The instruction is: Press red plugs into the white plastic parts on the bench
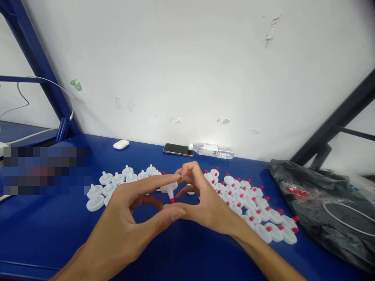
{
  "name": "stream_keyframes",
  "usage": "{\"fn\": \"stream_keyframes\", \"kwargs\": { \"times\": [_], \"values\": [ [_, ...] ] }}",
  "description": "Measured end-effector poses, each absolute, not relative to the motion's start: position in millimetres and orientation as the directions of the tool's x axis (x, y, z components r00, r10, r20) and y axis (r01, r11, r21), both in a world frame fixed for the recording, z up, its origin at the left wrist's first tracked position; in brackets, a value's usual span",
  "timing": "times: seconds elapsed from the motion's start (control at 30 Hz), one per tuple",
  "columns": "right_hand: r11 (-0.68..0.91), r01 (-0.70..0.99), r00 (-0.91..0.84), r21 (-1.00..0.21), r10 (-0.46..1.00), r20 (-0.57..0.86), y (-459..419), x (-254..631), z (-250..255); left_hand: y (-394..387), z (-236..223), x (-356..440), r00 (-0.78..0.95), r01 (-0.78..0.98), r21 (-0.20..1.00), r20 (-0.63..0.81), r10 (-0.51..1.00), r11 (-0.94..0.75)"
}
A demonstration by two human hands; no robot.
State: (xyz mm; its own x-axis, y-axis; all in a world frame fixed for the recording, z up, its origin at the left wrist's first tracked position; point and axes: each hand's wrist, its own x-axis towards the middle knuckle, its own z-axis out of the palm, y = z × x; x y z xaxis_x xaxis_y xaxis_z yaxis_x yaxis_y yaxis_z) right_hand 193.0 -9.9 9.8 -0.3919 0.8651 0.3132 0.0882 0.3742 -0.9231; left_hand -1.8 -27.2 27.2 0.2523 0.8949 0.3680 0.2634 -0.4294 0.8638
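Observation:
In front of me both hands meet around a white disc-shaped plastic piece (169, 187), its stem pointing down and ending in a red tip. My left hand (129, 212) is closed on it, fingers at the top and thumb below near the red tip. From the other side my right hand (206, 203) grips it too, with its thumb against the left thumb. Fingers hide part of the disc. Beyond my left hand lie several white discs with bare upright stems (106, 178). To the right of my right hand are several white discs with red tips (250, 202).
The blue table (52, 228) runs back to a white wall. Along the back are a white earphone case (121, 144), a phone (178, 149) and a plastic bottle (213, 150). A black plastic bag (331, 234) with a small bag of red pieces (301, 192) lies at right.

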Motion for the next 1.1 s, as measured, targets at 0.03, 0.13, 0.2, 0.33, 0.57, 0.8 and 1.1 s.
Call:
{"fn": "stream_keyframes", "kwargs": {
  "times": [0.03,0.13,0.2,0.33,0.57,0.8,1.1],
  "values": [
    [0.374,0.058,-0.405,-0.926,0.856,0.321,-10,193,9,-27,26,-2,0.280,0.242,0.883,0.332,0.901,-0.401],
    [0.379,-0.007,-0.470,-0.925,0.815,0.338,-10,196,10,-26,24,-1,0.350,0.148,0.946,0.223,0.910,-0.289],
    [0.354,-0.057,-0.506,-0.934,0.796,0.332,-9,198,10,-26,24,1,0.351,0.083,0.973,0.176,0.920,-0.218],
    [0.234,-0.128,-0.530,-0.964,0.805,0.266,-5,201,7,-26,23,2,0.398,0.023,0.990,0.119,0.909,-0.139],
    [0.238,-0.119,-0.513,-0.964,0.817,0.265,-5,199,10,-26,21,3,0.373,0.062,0.981,0.150,0.916,-0.186],
    [0.486,0.151,-0.283,-0.861,0.856,0.433,-3,211,34,-31,22,2,0.301,0.142,0.964,0.176,0.937,-0.227],
    [0.473,0.771,-0.116,-0.426,0.763,0.636,19,240,25,-24,8,3,0.292,0.504,0.753,0.313,0.904,-0.423]
  ]
}}
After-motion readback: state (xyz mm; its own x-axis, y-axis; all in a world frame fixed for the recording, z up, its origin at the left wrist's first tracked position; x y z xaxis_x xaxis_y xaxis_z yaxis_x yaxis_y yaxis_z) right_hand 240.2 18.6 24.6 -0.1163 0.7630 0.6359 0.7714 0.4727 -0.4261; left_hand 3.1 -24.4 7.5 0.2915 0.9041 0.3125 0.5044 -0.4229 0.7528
